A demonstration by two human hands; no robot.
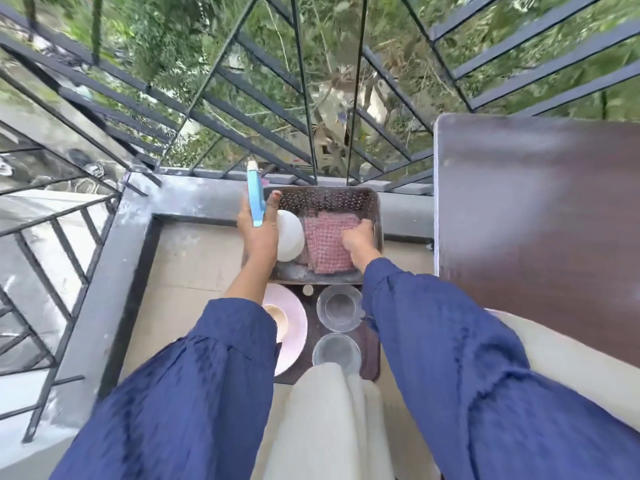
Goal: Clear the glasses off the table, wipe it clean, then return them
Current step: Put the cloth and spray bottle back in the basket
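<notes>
The left fingers [273, 199] wrap a blue bottle [255, 195] and the right fingers [360, 233] pinch the pink cloth [329, 244] inside a basket [325, 197], two glasses [338, 308] nearby, the brown desk [540, 209] at right by a balcony railing [242, 84].

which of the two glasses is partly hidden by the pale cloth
The nearer glass, at the tray's near end; pale cloth overlaps its near rim. The farther glass shows whole.
</notes>
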